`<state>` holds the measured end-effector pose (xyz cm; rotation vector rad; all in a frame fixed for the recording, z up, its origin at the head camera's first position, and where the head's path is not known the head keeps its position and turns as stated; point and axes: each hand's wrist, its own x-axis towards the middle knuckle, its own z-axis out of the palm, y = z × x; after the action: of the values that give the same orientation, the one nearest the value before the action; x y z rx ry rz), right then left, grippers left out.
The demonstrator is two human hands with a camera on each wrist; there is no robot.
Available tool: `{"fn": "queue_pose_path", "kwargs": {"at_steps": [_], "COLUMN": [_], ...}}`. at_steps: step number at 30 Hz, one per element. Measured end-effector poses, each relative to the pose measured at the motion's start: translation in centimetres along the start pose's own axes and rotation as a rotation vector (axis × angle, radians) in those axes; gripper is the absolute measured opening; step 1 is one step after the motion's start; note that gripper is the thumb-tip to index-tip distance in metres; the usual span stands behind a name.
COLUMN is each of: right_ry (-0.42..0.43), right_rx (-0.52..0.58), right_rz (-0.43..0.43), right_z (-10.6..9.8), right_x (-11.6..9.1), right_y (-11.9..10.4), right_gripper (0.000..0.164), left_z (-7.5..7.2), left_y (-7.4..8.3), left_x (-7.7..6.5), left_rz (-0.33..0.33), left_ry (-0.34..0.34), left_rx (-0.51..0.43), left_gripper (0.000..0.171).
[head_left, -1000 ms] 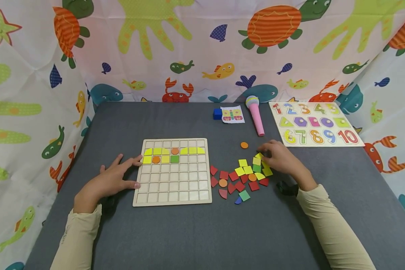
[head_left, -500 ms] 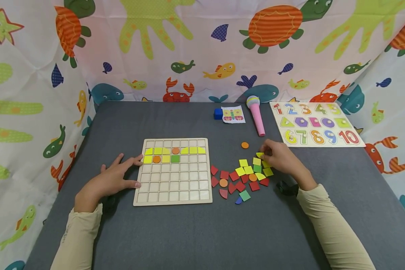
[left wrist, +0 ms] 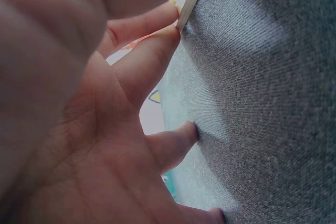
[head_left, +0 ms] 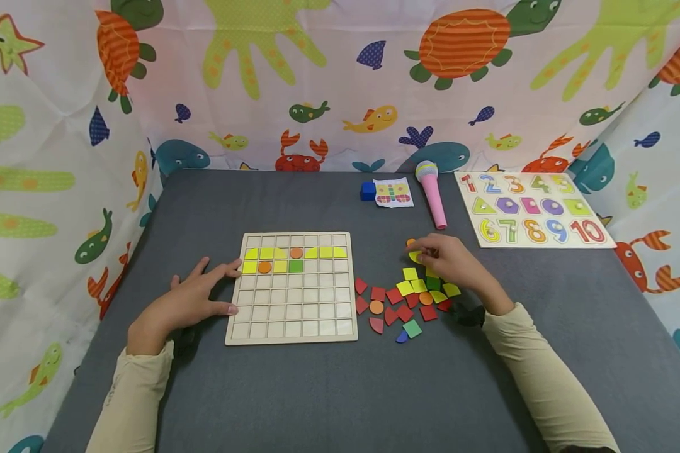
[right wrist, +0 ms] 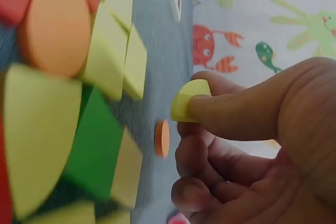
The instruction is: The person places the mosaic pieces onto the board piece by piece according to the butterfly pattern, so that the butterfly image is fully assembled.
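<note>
Right of centre, the right hand [head_left: 452,262] pinches a flat yellow curved-edged piece [right wrist: 184,103] between thumb and fingers, near a flat orange disc [right wrist: 162,138]. Left of centre, the left hand [head_left: 182,306], fingers spread, touches the left edge of a pale wooden grid board [head_left: 292,299]. At upper right, a cream number board [head_left: 522,218] reads 1 to 10; dark marking on the beige left sleeve [head_left: 133,396] is illegible.

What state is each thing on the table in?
Left hand: fingers spread, touching grid board
Right hand: pinching yellow piece
Yellow piece: gripped
Grid board: flat, partly filled
Loose pieces: scattered beside grid board
Microphone: lying down
Number board: flat
Picture card: face up
Blue block: beside picture card
</note>
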<state>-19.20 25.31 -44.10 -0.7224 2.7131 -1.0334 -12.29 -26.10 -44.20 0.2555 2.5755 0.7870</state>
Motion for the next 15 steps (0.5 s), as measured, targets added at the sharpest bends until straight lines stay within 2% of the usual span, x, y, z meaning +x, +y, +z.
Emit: {"fn": "queue_pose_path", "kwargs": {"at_steps": [8,15], "right_ry": [-0.014,-0.045], "right_rx": [0.045,0.080], "right_rz": [0.002,-0.010], "right_z": [1.6,3.4], "right_x": [1.9,3.8], "right_y": [-1.5,-3.7], "right_gripper": [0.011,0.009], "left_z": [0.0,0.0], "left_y": [0.0,0.0], "left_x": [0.2,0.2], "left_rz": [-0.003,-0.001], "left_ry": [-0.004,-0.004], "left_rx": [0.004,0.005], "left_gripper": [0.094,0.092]}}
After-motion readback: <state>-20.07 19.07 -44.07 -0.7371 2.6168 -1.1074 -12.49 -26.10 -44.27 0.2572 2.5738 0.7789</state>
